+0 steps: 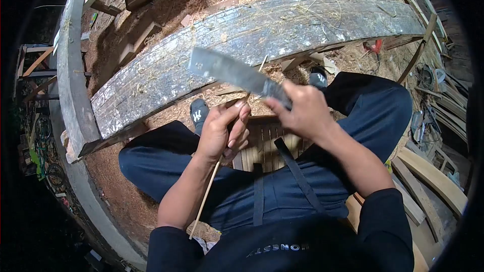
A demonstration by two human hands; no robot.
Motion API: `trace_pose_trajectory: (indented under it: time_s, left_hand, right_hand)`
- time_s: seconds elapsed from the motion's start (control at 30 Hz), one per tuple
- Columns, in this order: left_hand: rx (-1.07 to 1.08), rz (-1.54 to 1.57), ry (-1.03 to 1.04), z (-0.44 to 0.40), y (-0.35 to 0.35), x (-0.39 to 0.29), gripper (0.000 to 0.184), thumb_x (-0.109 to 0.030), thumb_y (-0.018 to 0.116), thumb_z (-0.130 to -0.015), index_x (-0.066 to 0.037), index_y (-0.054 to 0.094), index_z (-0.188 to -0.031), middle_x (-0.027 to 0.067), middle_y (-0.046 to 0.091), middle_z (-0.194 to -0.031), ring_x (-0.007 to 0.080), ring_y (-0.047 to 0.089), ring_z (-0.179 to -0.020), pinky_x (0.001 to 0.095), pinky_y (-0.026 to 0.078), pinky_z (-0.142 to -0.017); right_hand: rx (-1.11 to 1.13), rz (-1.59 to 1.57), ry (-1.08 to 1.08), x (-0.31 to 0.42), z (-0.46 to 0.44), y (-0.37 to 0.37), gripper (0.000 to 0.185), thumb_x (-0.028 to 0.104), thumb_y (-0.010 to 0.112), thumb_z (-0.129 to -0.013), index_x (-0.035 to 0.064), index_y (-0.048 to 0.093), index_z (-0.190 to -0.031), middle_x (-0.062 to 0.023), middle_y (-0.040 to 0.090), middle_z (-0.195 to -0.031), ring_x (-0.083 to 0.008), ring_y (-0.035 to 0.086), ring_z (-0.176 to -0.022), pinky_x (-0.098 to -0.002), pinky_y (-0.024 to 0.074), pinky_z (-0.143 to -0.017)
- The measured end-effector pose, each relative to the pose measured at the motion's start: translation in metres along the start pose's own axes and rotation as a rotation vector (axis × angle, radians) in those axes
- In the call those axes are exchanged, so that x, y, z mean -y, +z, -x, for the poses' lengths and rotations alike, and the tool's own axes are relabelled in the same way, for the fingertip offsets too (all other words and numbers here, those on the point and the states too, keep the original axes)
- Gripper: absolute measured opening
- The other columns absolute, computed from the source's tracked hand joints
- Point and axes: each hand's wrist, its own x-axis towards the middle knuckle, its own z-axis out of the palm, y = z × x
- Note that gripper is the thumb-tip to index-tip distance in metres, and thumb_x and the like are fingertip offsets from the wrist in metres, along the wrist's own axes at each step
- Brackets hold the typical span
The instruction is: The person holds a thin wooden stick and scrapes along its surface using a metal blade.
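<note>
A thin pale wooden stick point(205, 197) runs up through my left hand point(224, 127), whose fingers are wrapped round it. Its upper tip sticks out above my fingers, and its lower end lies along my left forearm. My right hand point(305, 111) is closed on the dark handle of a wide-bladed knife point(227, 70). The blade points up and to the left, above my left hand and close to the stick's upper part. Whether blade and stick touch, I cannot tell.
A long weathered plank bench point(252, 35) stretches across in front of my knees. At the left stands a thick grey beam point(75, 70). Shavings cover the ground point(116, 186). Curved boards point(433, 176) lie at the right, and a red-handled tool point(374, 47) lies beyond my right knee.
</note>
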Motion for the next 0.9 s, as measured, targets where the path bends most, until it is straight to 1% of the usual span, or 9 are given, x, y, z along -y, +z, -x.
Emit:
trace_pose_trajectory:
  time_s: [0.13,0.2,0.27,0.37,0.5,0.6,0.73,0.8,0.9]
  left_hand:
    - [0.054,0.040,0.003,0.002,0.003,-0.002,0.026,-0.025,0.043,-0.107,-0.008,0.048,-0.088,-0.0031,0.032,-0.042,0.0084,0.025,-0.027,0.0238,0.019,-0.027]
    - [0.117,0.078,-0.013,0.001,-0.002,0.000,0.028,-0.026,0.045,-0.107,-0.006,0.050,-0.088,-0.0018,0.033,-0.043,0.0088,0.025,-0.029,0.0246,0.022,-0.031]
    - [0.098,0.055,0.006,0.002,0.000,0.000,0.025,-0.024,0.044,-0.107,-0.009,0.048,-0.087,-0.0032,0.033,-0.042,0.0085,0.024,-0.026,0.0238,0.019,-0.028]
    - [-0.006,0.033,0.001,0.004,0.003,0.001,0.023,-0.022,0.045,-0.106,-0.008,0.049,-0.087,-0.0035,0.032,-0.042,0.0080,0.024,-0.027,0.0234,0.020,-0.029]
    - [0.101,0.045,0.017,0.003,0.001,0.000,0.025,-0.025,0.049,-0.105,-0.004,0.054,-0.091,-0.0024,0.035,-0.043,0.0080,0.026,-0.030,0.0243,0.022,-0.032]
    - [-0.022,-0.088,0.048,0.004,0.003,0.003,0.029,-0.028,0.048,-0.107,-0.005,0.053,-0.090,-0.0034,0.035,-0.044,0.0073,0.027,-0.030,0.0230,0.022,-0.032]
    - [0.028,-0.072,0.038,0.005,0.010,0.000,0.027,-0.028,0.049,-0.106,-0.007,0.050,-0.089,-0.0038,0.032,-0.043,0.0068,0.023,-0.028,0.0233,0.019,-0.029]
    - [-0.008,-0.101,0.056,0.004,0.011,0.001,0.027,-0.028,0.049,-0.107,-0.007,0.050,-0.089,-0.0039,0.032,-0.043,0.0067,0.023,-0.028,0.0230,0.019,-0.028]
    - [0.010,-0.081,0.048,0.003,0.006,0.001,0.029,-0.029,0.048,-0.107,-0.006,0.052,-0.090,-0.0034,0.034,-0.044,0.0064,0.025,-0.029,0.0230,0.020,-0.030]
  right_hand:
    - [-0.082,0.043,0.064,-0.001,-0.001,-0.003,0.053,0.050,0.065,-0.094,0.0004,0.056,-0.079,-0.0216,0.061,-0.061,-0.0417,0.066,-0.059,-0.0478,0.0515,-0.053]
    - [-0.089,-0.009,0.153,-0.005,-0.004,-0.004,0.065,0.062,0.058,-0.094,-0.0004,0.061,-0.080,-0.0242,0.065,-0.064,-0.0429,0.069,-0.061,-0.0512,0.0549,-0.054]
    - [-0.091,0.034,0.240,0.000,-0.005,-0.006,0.063,0.061,0.058,-0.095,-0.0004,0.061,-0.080,-0.0240,0.064,-0.063,-0.0419,0.069,-0.061,-0.0510,0.0552,-0.054]
    - [-0.108,0.086,-0.017,0.001,0.004,0.004,0.065,0.062,0.055,-0.096,-0.0008,0.061,-0.078,-0.0221,0.063,-0.059,-0.0388,0.070,-0.057,-0.0487,0.0562,-0.052]
    - [0.019,0.018,0.284,0.003,-0.003,-0.010,0.056,0.055,0.062,-0.094,0.0004,0.057,-0.082,-0.0228,0.063,-0.063,-0.0425,0.067,-0.060,-0.0490,0.0534,-0.053]
    - [-0.035,0.064,0.044,0.010,0.008,-0.003,0.056,0.056,0.061,-0.095,0.0017,0.055,-0.079,-0.0224,0.064,-0.063,-0.0425,0.068,-0.061,-0.0496,0.0537,-0.054]
    - [-0.044,0.056,0.296,0.002,-0.003,-0.012,0.056,0.055,0.064,-0.093,0.0010,0.057,-0.080,-0.0218,0.063,-0.063,-0.0425,0.067,-0.060,-0.0487,0.0532,-0.054]
    - [-0.067,0.091,0.051,0.005,0.010,-0.001,0.056,0.054,0.064,-0.094,0.0005,0.057,-0.078,-0.0227,0.061,-0.062,-0.0423,0.067,-0.061,-0.0489,0.0526,-0.053]
    - [-0.068,0.070,0.162,0.001,0.001,-0.010,0.054,0.052,0.064,-0.094,0.0008,0.057,-0.078,-0.0231,0.062,-0.063,-0.0426,0.067,-0.061,-0.0491,0.0529,-0.054]
